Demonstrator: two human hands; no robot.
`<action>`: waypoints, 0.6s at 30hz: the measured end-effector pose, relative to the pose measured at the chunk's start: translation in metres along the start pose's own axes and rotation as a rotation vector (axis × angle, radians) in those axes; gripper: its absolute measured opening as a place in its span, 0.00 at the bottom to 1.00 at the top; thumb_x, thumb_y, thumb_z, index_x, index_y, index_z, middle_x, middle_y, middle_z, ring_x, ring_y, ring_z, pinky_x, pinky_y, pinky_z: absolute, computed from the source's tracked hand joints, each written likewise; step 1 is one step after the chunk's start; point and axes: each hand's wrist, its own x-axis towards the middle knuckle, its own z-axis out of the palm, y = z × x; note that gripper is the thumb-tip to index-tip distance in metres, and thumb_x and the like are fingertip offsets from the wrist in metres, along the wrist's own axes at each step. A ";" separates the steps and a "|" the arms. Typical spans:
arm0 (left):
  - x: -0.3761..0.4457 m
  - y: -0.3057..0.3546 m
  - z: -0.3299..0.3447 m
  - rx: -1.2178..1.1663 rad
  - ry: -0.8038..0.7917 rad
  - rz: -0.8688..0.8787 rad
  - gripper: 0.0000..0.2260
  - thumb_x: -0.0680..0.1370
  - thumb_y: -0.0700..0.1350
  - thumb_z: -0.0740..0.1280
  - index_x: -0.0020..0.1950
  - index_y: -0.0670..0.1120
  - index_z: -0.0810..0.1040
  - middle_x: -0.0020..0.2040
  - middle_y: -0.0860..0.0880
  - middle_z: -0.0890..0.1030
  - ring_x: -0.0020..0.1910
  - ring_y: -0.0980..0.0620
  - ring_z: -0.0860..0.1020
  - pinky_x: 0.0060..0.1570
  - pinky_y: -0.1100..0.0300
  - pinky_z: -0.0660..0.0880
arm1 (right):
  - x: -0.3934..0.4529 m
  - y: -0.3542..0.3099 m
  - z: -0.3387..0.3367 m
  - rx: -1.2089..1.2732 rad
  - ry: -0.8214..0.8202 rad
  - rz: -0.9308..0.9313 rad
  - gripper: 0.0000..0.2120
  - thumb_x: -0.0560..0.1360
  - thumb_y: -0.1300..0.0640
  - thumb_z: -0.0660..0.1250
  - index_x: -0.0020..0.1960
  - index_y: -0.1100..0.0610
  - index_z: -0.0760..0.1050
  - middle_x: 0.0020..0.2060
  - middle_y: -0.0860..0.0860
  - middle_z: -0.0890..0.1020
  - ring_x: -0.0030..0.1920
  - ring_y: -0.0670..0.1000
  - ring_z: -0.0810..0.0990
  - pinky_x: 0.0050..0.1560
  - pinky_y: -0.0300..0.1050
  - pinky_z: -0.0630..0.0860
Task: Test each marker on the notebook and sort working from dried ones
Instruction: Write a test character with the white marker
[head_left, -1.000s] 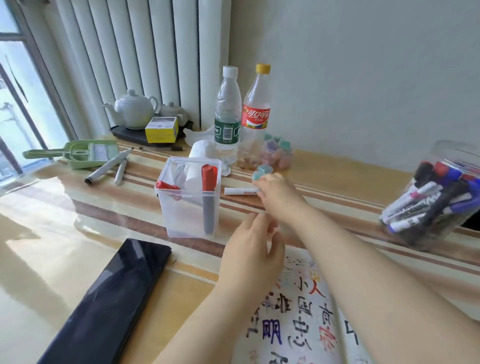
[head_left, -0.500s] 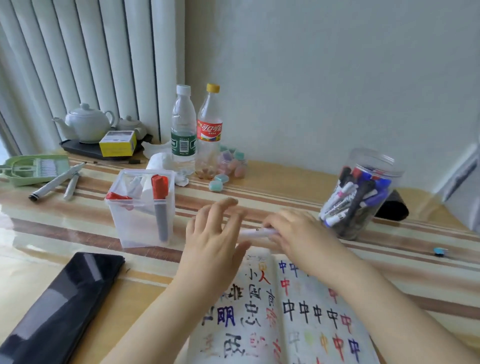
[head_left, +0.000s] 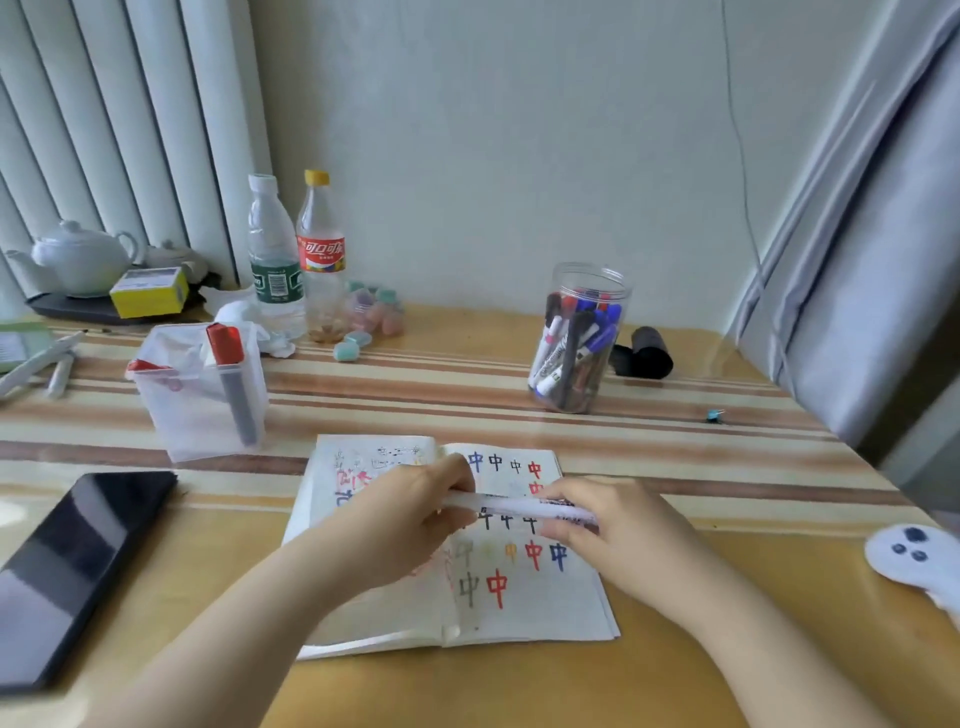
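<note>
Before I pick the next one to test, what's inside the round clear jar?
The round clear jar holds a bundle of markers standing on end, with black, red and blue caps and white barrels. How many is unclear: the inner ones are hidden by the outer.

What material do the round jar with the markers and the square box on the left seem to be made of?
The round jar looks like clear, glossy plastic, though glass is possible: the markers show sharply through its wall. The square box looks like frosted, translucent plastic: the red-capped marker inside shows through its wall only hazily.
</note>
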 end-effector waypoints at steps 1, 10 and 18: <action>-0.005 0.000 0.001 -0.004 -0.014 -0.028 0.04 0.78 0.46 0.62 0.50 0.51 0.67 0.36 0.57 0.73 0.35 0.54 0.74 0.33 0.67 0.67 | -0.004 0.002 0.002 0.081 0.022 0.022 0.11 0.75 0.47 0.66 0.58 0.41 0.75 0.42 0.40 0.79 0.37 0.35 0.75 0.37 0.28 0.68; -0.030 -0.002 0.008 -0.472 0.042 -0.146 0.05 0.75 0.41 0.68 0.43 0.49 0.73 0.33 0.56 0.79 0.30 0.56 0.75 0.35 0.59 0.74 | -0.021 0.008 0.014 1.033 0.161 0.072 0.08 0.70 0.67 0.70 0.48 0.60 0.77 0.33 0.51 0.82 0.32 0.46 0.79 0.37 0.38 0.76; -0.026 -0.005 0.013 -0.730 0.132 -0.170 0.03 0.74 0.44 0.68 0.43 0.46 0.76 0.32 0.51 0.79 0.31 0.56 0.75 0.35 0.64 0.72 | -0.012 0.005 0.026 1.336 0.143 0.114 0.12 0.61 0.58 0.80 0.42 0.56 0.81 0.31 0.54 0.80 0.30 0.48 0.77 0.35 0.39 0.76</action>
